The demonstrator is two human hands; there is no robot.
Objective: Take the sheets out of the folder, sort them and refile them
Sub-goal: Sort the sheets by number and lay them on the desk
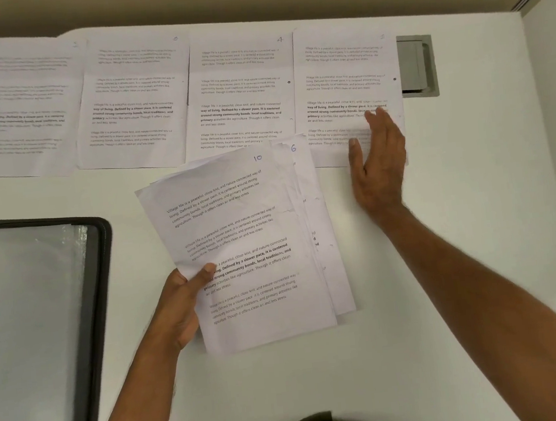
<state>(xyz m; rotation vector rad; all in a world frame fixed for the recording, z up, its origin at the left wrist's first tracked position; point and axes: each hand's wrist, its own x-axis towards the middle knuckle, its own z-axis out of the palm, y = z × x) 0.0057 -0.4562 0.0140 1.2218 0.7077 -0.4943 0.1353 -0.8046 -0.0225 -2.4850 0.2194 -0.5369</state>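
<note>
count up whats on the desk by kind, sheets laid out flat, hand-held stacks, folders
sheets laid flat in the back row: 5
stack of sheets gripped by the left hand: 1
folder: 1
total: 7

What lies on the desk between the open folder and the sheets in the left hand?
Head view: only bare white desk separates the folder from the held stack; the left hand holds it.

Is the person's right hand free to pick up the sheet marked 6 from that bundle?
Probably yes. The right hand is open and holds nothing, resting on the rightmost laid-out sheet just beside the bundle. The sheet marked 6 pokes out on that near side, though the left hand grips the bundle.
</note>
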